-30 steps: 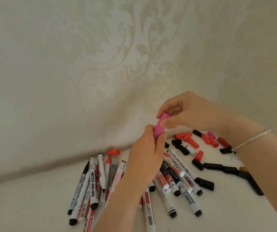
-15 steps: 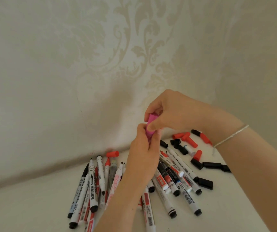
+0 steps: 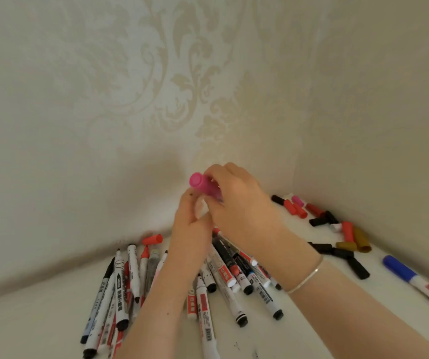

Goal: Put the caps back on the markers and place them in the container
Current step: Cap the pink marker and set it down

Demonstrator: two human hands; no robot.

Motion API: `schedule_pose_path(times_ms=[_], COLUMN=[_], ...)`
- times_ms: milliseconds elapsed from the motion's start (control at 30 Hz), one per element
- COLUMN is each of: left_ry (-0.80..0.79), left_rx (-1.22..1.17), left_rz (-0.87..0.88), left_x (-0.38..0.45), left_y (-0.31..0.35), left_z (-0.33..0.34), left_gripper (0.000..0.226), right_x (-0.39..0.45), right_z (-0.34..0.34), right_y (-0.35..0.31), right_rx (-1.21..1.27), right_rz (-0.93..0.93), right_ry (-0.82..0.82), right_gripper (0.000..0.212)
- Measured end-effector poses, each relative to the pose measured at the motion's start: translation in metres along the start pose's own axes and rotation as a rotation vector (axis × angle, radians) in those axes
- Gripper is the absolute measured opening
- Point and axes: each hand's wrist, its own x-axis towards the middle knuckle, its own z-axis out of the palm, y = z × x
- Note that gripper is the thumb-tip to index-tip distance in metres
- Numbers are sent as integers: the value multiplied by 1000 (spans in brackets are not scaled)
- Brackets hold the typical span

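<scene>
The pink cap (image 3: 200, 183) sits pinched in the right hand (image 3: 239, 206), raised above the pile of markers (image 3: 223, 275); the left hand (image 3: 191, 224) curls just beneath it, apparently round a marker barrel I cannot see. This looks like the capping step. Next calls for pressing the cap fully home, then finding the container, which is not in view. Loose caps (image 3: 319, 221) lie to the right of the hands on the surface (image 3: 311, 332).

Head view: looks forward-down, close over hands (image 3: 223, 208), facing wall (image 3: 104, 99).

Smooth plastic pink cap (image 3: 201, 183)
</scene>
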Motion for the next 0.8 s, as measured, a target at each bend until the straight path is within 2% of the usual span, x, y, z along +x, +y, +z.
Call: schedule_pose_path(times_ms=[100, 200, 267, 367, 433, 533, 633, 700, 800], left_ry=[143, 187, 179, 56, -78, -127, -156, -294, -538], left_rx=[0, -75, -113, -237, -279, -224, -29, 67, 131], left_rz=[2, -52, -117, -292, -440, -472, -385, -340, -320], left_x=[4, 3, 3, 5, 12, 30, 43, 47, 54], left_y=[-2, -2, -3, -4, -2, -1, -6, -11, -15], left_z=[-6, -2, 5, 23, 36, 54, 70, 80, 96], left_gripper=[27, 19, 21, 31, 41, 46, 40, 31, 33], right_x=[-13, -22, -26, -24, -23, -25, -23, -19, -12], right_z=[2, -1, -1, -6, -6, -1, -6, -14, -32], right_y=[5, 15, 25, 37, 46, 56, 65, 78, 107], right_rx=[-191, -29, 188, 672, 872, 875, 759, 720, 795], right_rz=[-113, -31, 166, 534, 686, 731, 721, 781, 937], right_ry=[203, 283, 317, 302, 247, 109, -58, -123, -40], right_gripper=[23, 13, 17, 17, 14, 16, 25, 30, 25])
